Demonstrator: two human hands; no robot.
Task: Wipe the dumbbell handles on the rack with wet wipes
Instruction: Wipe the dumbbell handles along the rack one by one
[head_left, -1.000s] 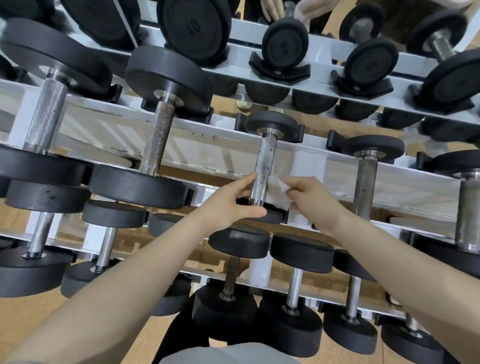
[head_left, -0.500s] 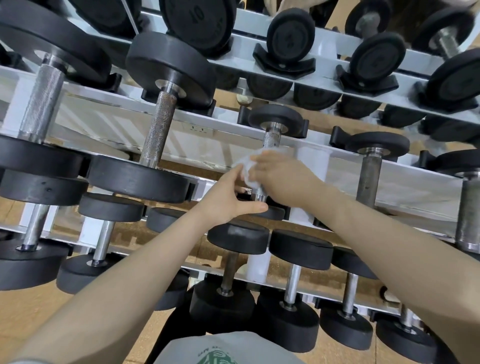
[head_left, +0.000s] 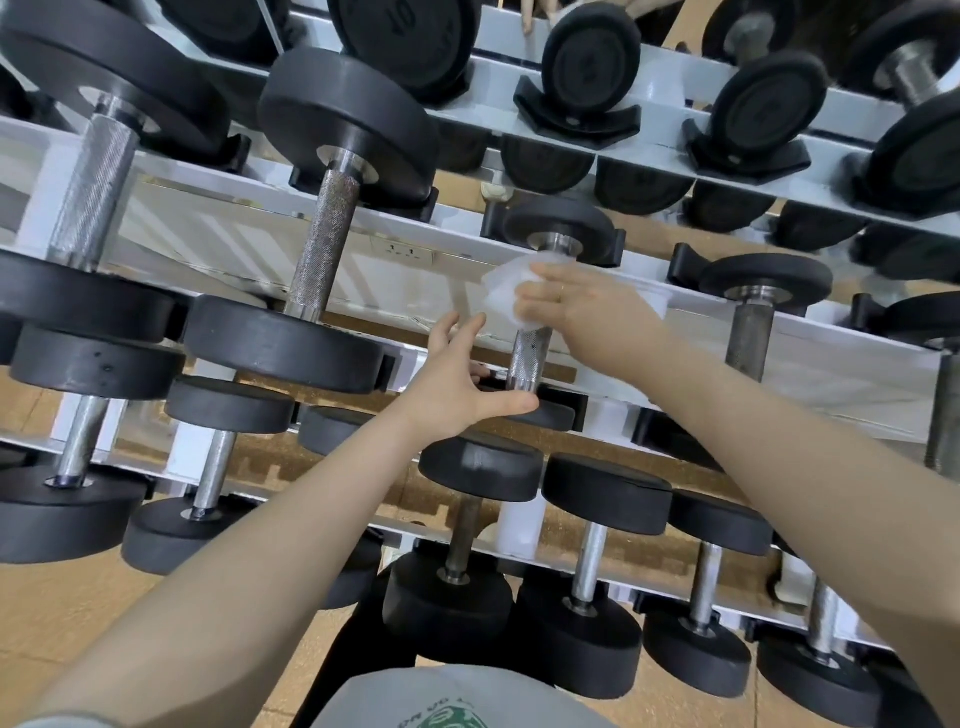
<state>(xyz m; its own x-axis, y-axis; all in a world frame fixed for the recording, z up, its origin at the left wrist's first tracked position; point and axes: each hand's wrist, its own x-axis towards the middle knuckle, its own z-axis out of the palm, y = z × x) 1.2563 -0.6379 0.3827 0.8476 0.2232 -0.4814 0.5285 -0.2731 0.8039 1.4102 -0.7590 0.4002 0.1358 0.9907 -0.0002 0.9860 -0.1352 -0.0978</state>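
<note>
A small dumbbell lies on the middle tier of the white rack (head_left: 223, 228), its knurled steel handle (head_left: 529, 358) running between two black heads. My right hand (head_left: 587, 306) is wrapped around the upper part of that handle with a white wet wipe (head_left: 501, 291) bunched between palm and metal. My left hand (head_left: 457, 384) rests at the near end of the same dumbbell, thumb pressed on the lower black head (head_left: 545, 413), fingers spread beside the bar. The top of the handle is hidden under the wipe.
Larger dumbbells (head_left: 322, 249) sit to the left on the same tier, another (head_left: 753, 332) to the right. Rows of black dumbbells fill the upper (head_left: 587, 67) and lower (head_left: 582, 566) tiers. Tan floor shows below. Someone's fingers (head_left: 540, 10) appear at the top edge.
My right hand brought the wipe from beside the handle onto it and slid it up toward the far head. My left hand stayed at the near end, fingers loosening off the bar.
</note>
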